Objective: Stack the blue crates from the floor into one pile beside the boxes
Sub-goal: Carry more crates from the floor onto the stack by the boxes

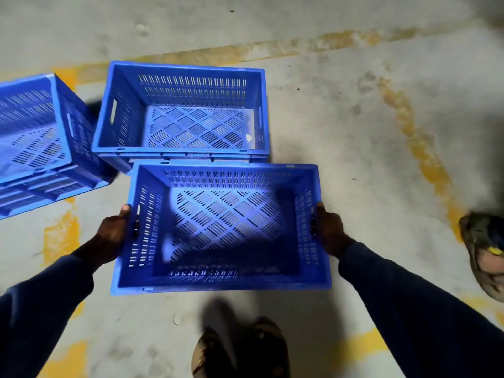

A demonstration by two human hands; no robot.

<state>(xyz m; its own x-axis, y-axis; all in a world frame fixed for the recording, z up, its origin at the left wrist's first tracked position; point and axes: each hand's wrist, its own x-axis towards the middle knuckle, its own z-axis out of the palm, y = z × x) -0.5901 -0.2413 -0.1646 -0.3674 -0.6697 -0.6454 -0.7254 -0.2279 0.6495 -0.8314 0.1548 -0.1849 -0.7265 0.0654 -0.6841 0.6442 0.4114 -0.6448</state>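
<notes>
Both hands grasp the held crate [221, 227] between them — left hand [114, 230] and right hand [330, 230] curled at its side handle slots. Empty, rigid plastic, likely light — those slots look the surest hold. A second crate [191, 124] sits just beyond them.

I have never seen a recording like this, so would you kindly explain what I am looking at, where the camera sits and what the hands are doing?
There is no machine here. A person wears one wide-angle camera on the head, so the single picture looks down over their arms. Their left hand and right hand grip the two short sides of an empty blue crate, which appears to be lifted off the concrete floor. A second crate stands just beyond it, and a third crate shows partly at the left. Worn yellow paint marks the floor, and a sandal shows at the bottom.
</notes>
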